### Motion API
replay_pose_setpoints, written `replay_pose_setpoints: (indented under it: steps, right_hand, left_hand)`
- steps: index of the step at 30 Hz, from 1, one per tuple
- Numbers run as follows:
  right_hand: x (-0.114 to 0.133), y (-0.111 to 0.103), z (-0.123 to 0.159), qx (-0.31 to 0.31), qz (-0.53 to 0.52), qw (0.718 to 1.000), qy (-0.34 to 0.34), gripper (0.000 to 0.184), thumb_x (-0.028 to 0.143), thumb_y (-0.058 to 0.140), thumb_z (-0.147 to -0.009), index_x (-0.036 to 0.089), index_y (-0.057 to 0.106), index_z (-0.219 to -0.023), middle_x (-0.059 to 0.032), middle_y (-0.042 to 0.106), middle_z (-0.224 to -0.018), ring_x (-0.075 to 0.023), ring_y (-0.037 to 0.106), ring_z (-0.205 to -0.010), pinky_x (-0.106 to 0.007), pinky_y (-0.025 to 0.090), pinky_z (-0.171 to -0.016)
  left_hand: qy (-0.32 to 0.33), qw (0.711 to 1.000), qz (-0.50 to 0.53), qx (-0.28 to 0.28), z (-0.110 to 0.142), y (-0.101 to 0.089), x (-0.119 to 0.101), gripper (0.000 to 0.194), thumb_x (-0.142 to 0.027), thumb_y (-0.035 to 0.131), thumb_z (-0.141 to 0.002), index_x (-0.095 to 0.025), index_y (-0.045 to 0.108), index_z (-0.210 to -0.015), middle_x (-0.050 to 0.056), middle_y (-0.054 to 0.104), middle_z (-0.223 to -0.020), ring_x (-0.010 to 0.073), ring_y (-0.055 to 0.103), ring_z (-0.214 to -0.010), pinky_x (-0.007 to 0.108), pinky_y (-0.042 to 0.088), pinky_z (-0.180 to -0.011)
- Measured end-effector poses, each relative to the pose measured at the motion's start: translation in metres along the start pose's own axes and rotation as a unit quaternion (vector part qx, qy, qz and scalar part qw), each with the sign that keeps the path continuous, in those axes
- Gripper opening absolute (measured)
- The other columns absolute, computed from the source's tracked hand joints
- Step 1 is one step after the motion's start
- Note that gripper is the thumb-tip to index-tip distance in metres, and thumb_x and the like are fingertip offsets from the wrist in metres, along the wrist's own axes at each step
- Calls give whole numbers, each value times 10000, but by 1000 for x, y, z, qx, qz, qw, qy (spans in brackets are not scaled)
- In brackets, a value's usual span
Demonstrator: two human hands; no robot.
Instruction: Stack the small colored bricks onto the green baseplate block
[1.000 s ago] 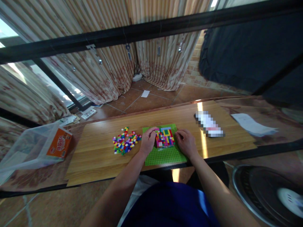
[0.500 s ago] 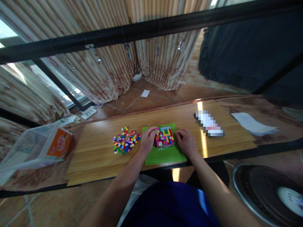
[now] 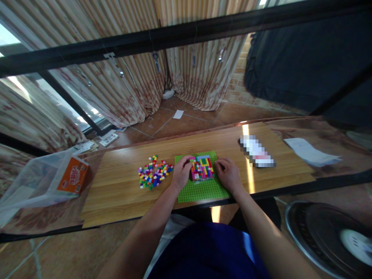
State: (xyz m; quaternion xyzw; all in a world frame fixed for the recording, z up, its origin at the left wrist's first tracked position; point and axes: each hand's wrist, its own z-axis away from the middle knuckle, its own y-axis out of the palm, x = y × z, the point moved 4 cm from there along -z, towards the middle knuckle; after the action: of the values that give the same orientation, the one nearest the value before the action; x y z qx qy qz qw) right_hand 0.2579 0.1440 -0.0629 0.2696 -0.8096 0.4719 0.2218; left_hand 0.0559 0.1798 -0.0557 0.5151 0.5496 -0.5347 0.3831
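Note:
A low block of many-coloured toy bricks [image 3: 202, 169] is built up on a green studded baseplate [image 3: 200, 192]. Along its left side is my left hand [image 3: 181, 173], fingers closed, with the fingertips at the upper left corner beside a pink brick. What they grip, if anything, is too small to make out. On the other side my right hand [image 3: 229, 174] rests over the baseplate's right edge, its fingers curled in close to the build. Whatever may be inside them is hidden. Left of the baseplate lies a spread of loose toy bricks [image 3: 154, 173].
All this is on a narrow wooden table [image 3: 122, 205]. A phone with a blurred-out screen [image 3: 257, 152] lies to the right, with white paper [image 3: 310, 152] beyond the tabletop. A clear plastic bin [image 3: 37, 178] with an orange label stands left. A round dark stool-like object [image 3: 322, 232] is at lower right.
Almost nothing differs. Both hands keep their places beside the build, and the whole view has shifted very slightly.

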Motion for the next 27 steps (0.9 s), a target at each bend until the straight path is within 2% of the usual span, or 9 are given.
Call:
replay_pose_setpoints:
  steps: [7,14,27]
  right_hand:
    - [-1,1,1,3,10,1000,-1,252,286,481,-898,187,651,-741,-76,642,-839,-192,571,-790,-323,447,-723]
    - [0,0,0,-3,6,1000,-2,246,288,491,-897,187,647,-735,-73,647,-841,-189,574,-777,-315,446,-706]
    - [4,-3,1,11,6,1000,3,222,358,555,-864,195,687,-792,-69,657,-866,-205,595,-827,-335,463,-748]
  left_hand:
    - [-1,1000,23,19,1,1,2,255,-188,535,-768,-165,653,-992,14,669,-867,156,601,-796,249,476,-732]
    - [13,1000,-21,17,1,1,0,256,-251,650,-737,-170,645,-980,26,671,-895,171,614,-834,274,489,-777]
    - [16,997,-69,-12,3,4,-5,204,-262,612,-761,-170,644,-941,5,649,-812,138,591,-737,259,481,-722]
